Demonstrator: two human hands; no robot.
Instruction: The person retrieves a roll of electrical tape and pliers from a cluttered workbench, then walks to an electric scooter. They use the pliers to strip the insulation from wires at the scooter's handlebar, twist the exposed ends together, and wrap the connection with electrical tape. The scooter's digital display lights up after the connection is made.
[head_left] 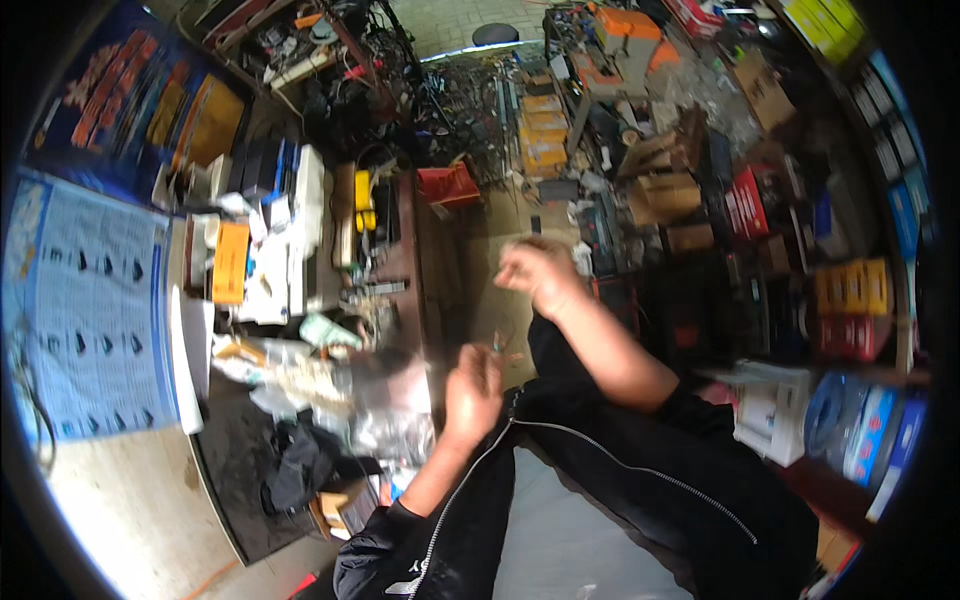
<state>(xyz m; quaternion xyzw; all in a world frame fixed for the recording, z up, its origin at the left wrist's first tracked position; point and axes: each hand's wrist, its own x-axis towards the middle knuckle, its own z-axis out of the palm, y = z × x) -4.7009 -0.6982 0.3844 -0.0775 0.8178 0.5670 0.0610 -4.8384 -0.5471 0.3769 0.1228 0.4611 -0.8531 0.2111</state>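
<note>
My left hand [473,393] is in front of my lap, fingers curled together. A small thin thing shows at its fingertips, too small and blurred to name. Farther out and to the right, my right hand [541,274] is raised with its fingers bent inward. Motion softens its outline, and whatever it may pinch is hidden. The two hands are apart. Both hands are over the narrow floor strip [482,300] beside the brown desk [408,250]. My open black jacket [640,460] with a zipper covers my arms down to the elbows.
Clear plastic bags [385,410], papers and a yellow tool [364,200] crowd the desk at left. A red bin [449,184] stands beyond its corner. Cardboard boxes [665,198], loose parts and an orange machine [628,45] fill the right side. Stocked shelves [850,300] line the far right.
</note>
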